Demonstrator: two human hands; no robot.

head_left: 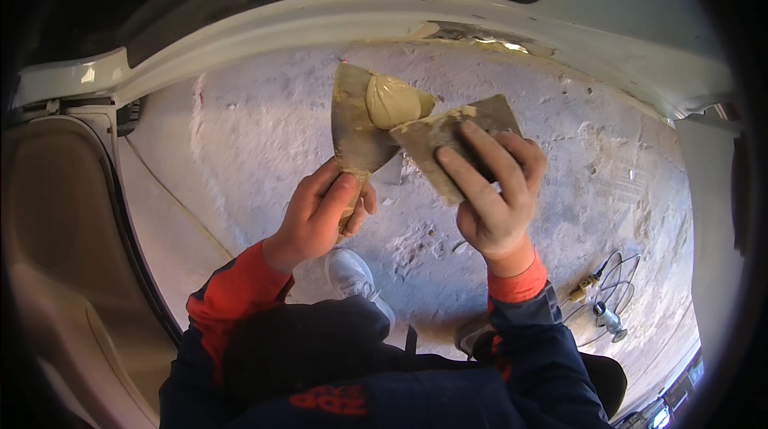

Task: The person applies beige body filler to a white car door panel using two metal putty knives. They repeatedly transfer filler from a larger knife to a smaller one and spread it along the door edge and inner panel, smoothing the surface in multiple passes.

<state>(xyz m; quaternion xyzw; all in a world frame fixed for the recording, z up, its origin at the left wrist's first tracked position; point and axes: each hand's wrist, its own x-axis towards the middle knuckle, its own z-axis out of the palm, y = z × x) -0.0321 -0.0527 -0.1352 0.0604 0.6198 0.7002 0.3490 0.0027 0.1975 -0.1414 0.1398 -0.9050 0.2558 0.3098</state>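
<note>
Gripped in left hand point(324, 201), thumb on top, fingers curled around: scraper point(352, 129), blade pointing away from hand; on blade, beyond left fingertips: lump of beige putty point(390, 101); pinched in right hand point(500, 197), fingers laid on upper face, thumb's hold partly hidden: flat metal plate point(424, 149), at near edge of putty, contact impossible to tell; below left hand: pale shoe point(350, 271); below and right of right hand: tool point(610, 321) with cable point(626, 301), on floor point(264, 133); left of left hand: brown door panel point(64, 229)
</note>
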